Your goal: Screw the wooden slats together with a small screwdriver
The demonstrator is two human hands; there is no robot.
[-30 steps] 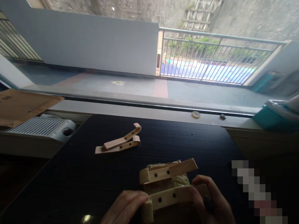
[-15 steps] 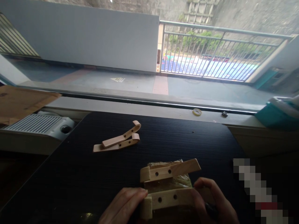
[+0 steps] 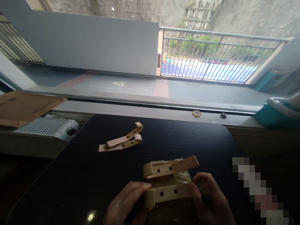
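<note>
- At the near edge of the counter [image 3: 70, 175], both hands are on one part: the near wooden hook [image 3: 167, 193], a flat strip with two holes.
- Left hand [image 3: 126, 203]: fingertips pinch the strip's curled left end.
- Right hand [image 3: 211, 203]: fingers wrap the right end. It also holds something dark; I can't tell what.
- The strip lies crosswise between the hands.
- Just behind it, a second wooden hook [image 3: 171, 167] sits on a plastic-wrapped packet [image 3: 179, 178], touching neither hand.
- Farther out and left, a pair of hooks [image 3: 122, 141] lies stacked, well apart from the hands.
- I see a tape roll [image 3: 196, 113] on the sill.
</note>
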